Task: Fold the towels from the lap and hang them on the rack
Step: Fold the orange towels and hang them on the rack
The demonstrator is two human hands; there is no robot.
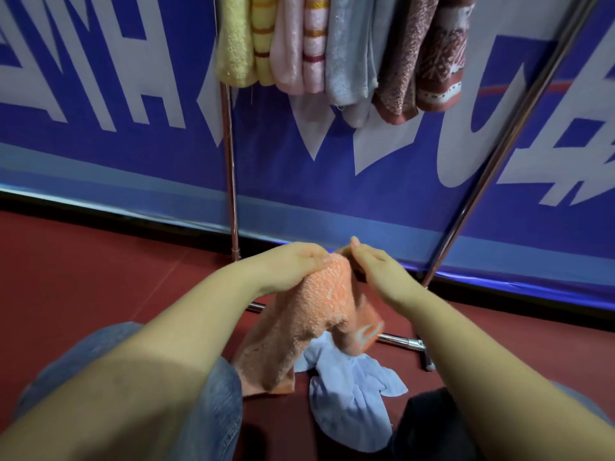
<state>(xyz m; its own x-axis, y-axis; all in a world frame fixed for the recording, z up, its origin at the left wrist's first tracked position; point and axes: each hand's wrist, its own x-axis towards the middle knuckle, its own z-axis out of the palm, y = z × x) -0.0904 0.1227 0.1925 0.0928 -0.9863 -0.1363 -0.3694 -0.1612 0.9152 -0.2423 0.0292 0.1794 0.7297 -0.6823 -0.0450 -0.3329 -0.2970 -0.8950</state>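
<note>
An orange towel [299, 324] hangs between my hands above my knees, folded over at the top. My left hand [293, 264] grips its upper left edge and my right hand [376, 264] pinches the upper right edge, thumbs close together. A light blue towel [349, 394] lies crumpled below it, between my legs. The metal rack [231, 181] stands in front of me, with several folded towels [342, 51] in yellow, pink, grey and brown hanging side by side from its top.
The rack's right leg [499, 151] slants down to a floor bar [399, 341] just beyond the towels. A blue and white banner [100, 94] covers the wall behind. The floor [83, 277] is dark red. A dark item [429, 424] lies by my right leg.
</note>
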